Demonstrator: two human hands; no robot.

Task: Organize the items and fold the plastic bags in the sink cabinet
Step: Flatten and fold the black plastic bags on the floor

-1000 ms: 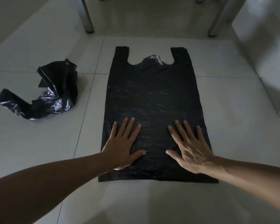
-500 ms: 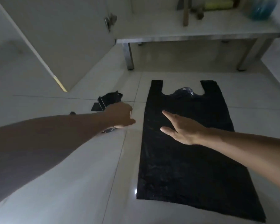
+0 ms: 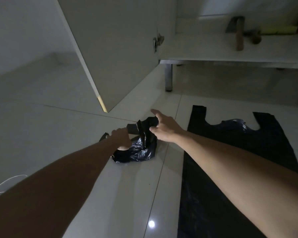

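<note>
My left hand [image 3: 121, 138] grasps the crumpled black bag [image 3: 141, 148], right hand [image 3: 163, 128] spread, released (thin plastic may slip or tear if yanked).

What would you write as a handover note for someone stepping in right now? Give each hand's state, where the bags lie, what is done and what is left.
Left hand: down on the crumpled black bag, fingers seemingly curled into it; the grip itself is hidden.
Right hand: open, fingers spread, reaching over the same bag's top edge, not gripping.
Flat black bag: spread on the floor tiles to the right, handles towards the cabinet, not yet folded.
Cabinet door: open.
Done: one bag laid out flat.
Left: spread the crumpled bag, fold both, return them to the cabinet.
</note>
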